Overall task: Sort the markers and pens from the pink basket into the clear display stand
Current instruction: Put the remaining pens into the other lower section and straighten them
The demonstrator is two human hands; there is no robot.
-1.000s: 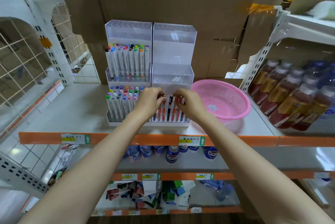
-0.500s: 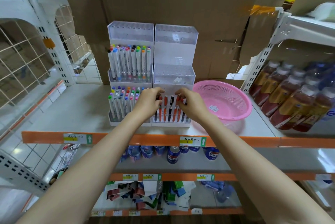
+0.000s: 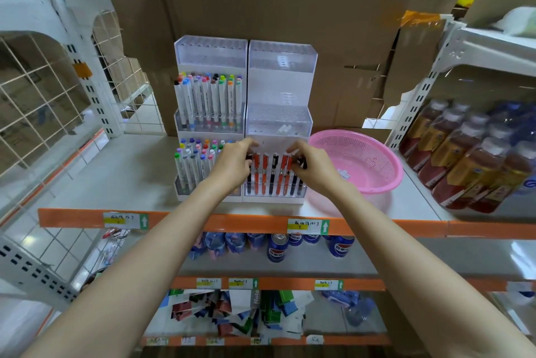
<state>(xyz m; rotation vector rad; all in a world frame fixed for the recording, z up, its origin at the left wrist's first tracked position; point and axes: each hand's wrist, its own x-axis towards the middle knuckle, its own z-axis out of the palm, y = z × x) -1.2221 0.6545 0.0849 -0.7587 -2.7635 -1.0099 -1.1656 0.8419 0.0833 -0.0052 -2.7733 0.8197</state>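
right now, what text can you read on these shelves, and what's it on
"Note": white packet edge, bottom shelf.
Orange-rail shelf tags: handwriting blurred; white up arrow on green.
Blue drink cans: lettering unreadable.
White marker barrels, red and black pens: print too small.
Pink plastic basket's sticker: blurred.

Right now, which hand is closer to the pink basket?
Right. The right hand is at the right end of the pens, just beside the basket; the left hand is at their left end, farther off.
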